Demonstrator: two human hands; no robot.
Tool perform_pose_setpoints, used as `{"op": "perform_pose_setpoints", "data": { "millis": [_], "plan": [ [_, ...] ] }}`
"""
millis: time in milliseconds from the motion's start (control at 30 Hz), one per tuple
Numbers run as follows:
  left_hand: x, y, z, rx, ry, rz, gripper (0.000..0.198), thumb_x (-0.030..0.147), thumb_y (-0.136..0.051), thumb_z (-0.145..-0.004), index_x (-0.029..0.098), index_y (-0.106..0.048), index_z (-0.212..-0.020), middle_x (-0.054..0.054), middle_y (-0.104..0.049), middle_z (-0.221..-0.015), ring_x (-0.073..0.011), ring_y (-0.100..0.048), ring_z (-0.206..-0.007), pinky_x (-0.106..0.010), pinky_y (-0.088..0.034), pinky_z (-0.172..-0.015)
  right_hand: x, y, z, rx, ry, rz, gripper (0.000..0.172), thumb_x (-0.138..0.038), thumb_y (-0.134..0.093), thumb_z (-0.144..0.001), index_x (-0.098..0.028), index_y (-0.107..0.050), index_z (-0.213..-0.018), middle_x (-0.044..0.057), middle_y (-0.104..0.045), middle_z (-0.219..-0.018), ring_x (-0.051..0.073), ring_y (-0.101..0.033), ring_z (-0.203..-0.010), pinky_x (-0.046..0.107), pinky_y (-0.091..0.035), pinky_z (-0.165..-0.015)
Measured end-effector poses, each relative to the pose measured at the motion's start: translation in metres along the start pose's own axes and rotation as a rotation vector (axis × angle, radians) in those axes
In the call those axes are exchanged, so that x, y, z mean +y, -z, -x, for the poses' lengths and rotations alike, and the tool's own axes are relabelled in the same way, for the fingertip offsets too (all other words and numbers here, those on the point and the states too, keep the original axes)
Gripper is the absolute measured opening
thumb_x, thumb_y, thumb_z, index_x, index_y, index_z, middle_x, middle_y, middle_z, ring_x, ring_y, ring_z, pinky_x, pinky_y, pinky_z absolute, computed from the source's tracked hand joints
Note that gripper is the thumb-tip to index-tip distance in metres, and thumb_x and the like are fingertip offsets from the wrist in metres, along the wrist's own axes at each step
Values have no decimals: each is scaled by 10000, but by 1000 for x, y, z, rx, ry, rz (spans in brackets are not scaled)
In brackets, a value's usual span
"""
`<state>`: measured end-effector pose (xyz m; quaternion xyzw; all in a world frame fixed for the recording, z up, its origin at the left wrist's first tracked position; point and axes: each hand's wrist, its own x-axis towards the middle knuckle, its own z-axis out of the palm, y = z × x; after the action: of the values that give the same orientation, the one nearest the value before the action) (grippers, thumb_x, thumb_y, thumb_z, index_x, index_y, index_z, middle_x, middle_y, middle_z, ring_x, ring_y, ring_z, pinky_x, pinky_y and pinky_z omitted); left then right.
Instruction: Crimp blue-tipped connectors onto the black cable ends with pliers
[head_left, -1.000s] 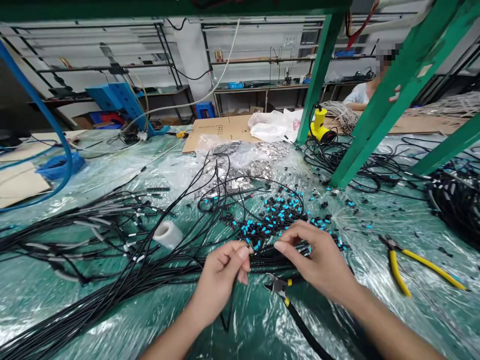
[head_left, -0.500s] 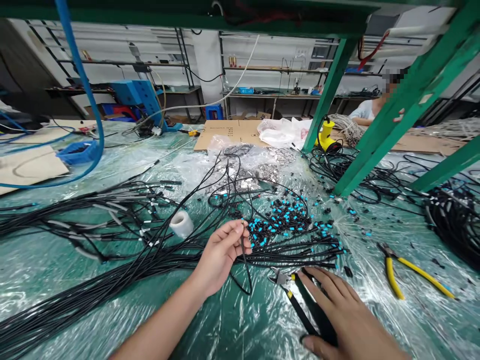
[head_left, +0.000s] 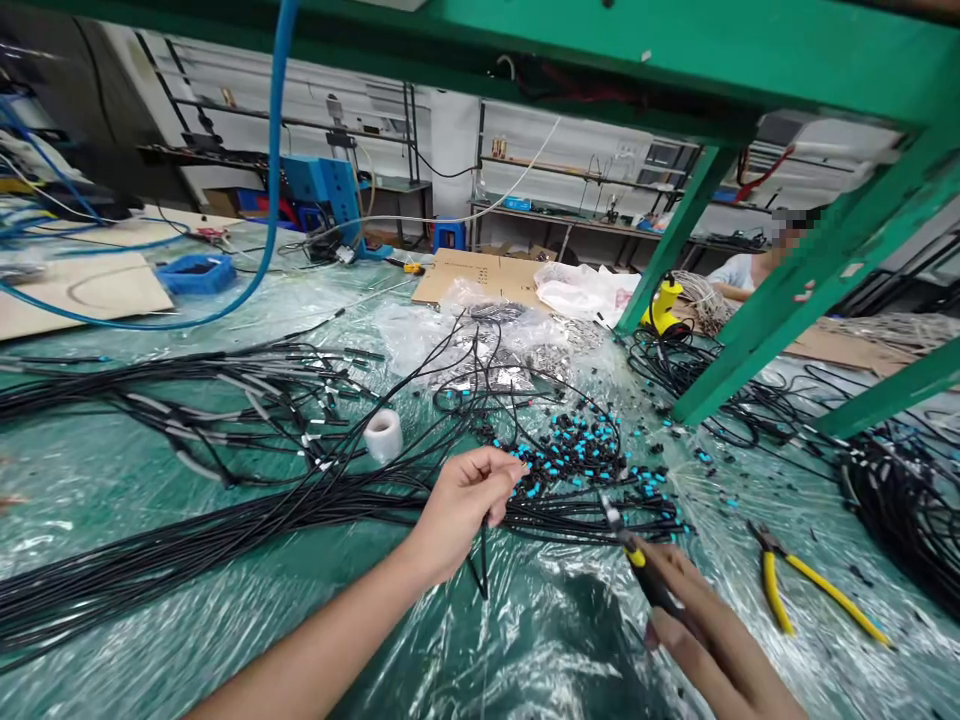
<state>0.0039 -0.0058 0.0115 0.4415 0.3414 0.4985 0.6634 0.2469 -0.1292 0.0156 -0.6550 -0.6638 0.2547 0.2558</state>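
Observation:
Between thumb and fingers, my left hand pinches a thin black cable near its end, whose small tip pokes out at the fingertips. The cable's lower part hangs below the hand. To the right, my right hand is wrapped round the black and yellow handles of a pair of cutting pliers, lifted off the table with the jaws pointing up and left. Under and behind my left hand lies a bundle of black cables. Small black and blue connectors are heaped just beyond it.
Yellow-handled pliers lie on the right of the plastic-covered table. A roll of clear film stands among the cables. Bags of metal parts lie farther back. Green frame posts rise at right, with a person behind them. A blue hose hangs at left.
My right hand has closed on the cutting pliers, which lay on the table, and raised them. My left hand still pinches the cable. The whole view has shifted a little.

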Motion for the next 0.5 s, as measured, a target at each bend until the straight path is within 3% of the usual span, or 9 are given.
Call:
{"op": "perform_pose_setpoints", "data": {
  "millis": [67,167,267,367,500],
  "plan": [
    [2,4,-3,8,-3,-57,177,303,-700,-787,139,-662,-731,76,-384,-484,-45,-273,-428,-188,-221,-407,-20,2,-19,-23,-96,-171,568,-560,-565,-835,-277,-558,-1327,70,-540,-1380,347,-447,-1301,440,-435,-1030],
    [6,13,-8,19,-11,-134,223,345,-709,-771,138,-648,-713,82,-359,-523,-39,-214,-438,-187,-159,-399,-49,-2,-55,-228,-173,-445,575,-558,-600,-813,-245,-572,-1295,88,-582,-1324,319,-486,-1265,433,-430,-1025],
    [11,23,-14,31,-34,-186,229,359,-702,-770,140,-649,-730,72,-399,-552,-40,-214,-441,-188,-156,-396,-66,-13,-84,-427,-130,-615,476,-498,-631,-807,-224,-622,-1196,85,-625,-1216,285,-545,-1180,425,-418,-1021],
    [14,29,-18,37,-34,-217,217,355,-692,-773,148,-649,-722,70,-414,-546,-44,-220,-429,-197,-161,-396,-61,-28,-98,-478,-84,-643,457,-508,-629,-792,-219,-646,-1144,76,-633,-1136,282,-575,-1079,440,-436,-970],
    [13,28,-18,30,-29,-256,178,316,-689,-766,157,-662,-691,59,-441,-533,-57,-271,-427,-211,-192,-419,-40,-41,-97,-485,-84,-667,537,-530,-610,-789,-239,-597,-1240,73,-615,-1104,268,-583,-1000,424,-458,-896]
  ]
}}
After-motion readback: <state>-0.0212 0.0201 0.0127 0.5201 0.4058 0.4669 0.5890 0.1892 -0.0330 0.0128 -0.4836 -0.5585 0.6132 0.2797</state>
